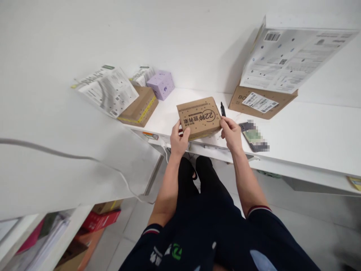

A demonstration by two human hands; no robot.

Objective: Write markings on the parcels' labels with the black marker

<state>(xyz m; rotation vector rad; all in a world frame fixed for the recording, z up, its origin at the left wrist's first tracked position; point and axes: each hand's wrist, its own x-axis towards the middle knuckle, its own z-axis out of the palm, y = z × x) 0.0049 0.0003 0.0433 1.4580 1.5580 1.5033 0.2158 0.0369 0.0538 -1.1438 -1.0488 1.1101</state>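
A brown cardboard box [199, 116] with dark printing, its large "22" upside down to me, is tilted up at the front edge of the white desk. My left hand [179, 139] grips its near left corner, thumb on the printed face. At the right side, my right hand [230, 132] pinches a black marker pen [223, 109] that points up and away from me. The right fingertips also meet the box's right edge. Just right of that hand lies a phone [254, 135], its surface partly blurred out.
Left on the desk [318, 139] stand a taped carton [141, 107], a printed sheet [108, 90] and a purple box [160, 84]. A labelled carton [263, 102] with a large printed sheet [293, 58] leans at the back right. A cable [84, 155] hangs at left.
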